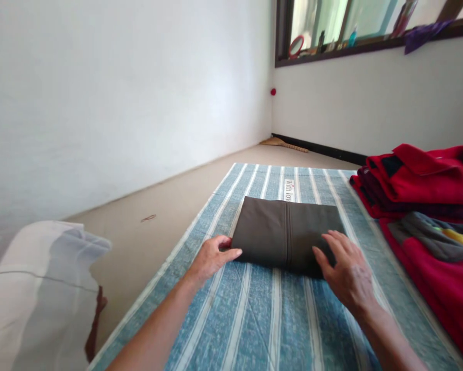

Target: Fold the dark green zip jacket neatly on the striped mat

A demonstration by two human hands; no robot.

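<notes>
A folded dark grey-brown garment (260, 226) lies flat on a blue-and-white striped cover (254, 314), with a double seam running down its middle. At its near left corner is my left hand (212, 257), with the thumb over the edge and the fingers curled at the side; the fingertips are partly hidden. My right hand (349, 268) rests on the garment's right end, fingers spread and thumb apart. Printed lettering (288, 189) on the cover shows just beyond the garment.
Folded red clothes (436, 175) are stacked to the right, beside a grey-and-yellow piece (428, 237). White-and-grey cloth (42, 293) drapes at the lower left. A broom (283, 143) lies by the far wall corner, below a window sill with a round mirror (296, 46).
</notes>
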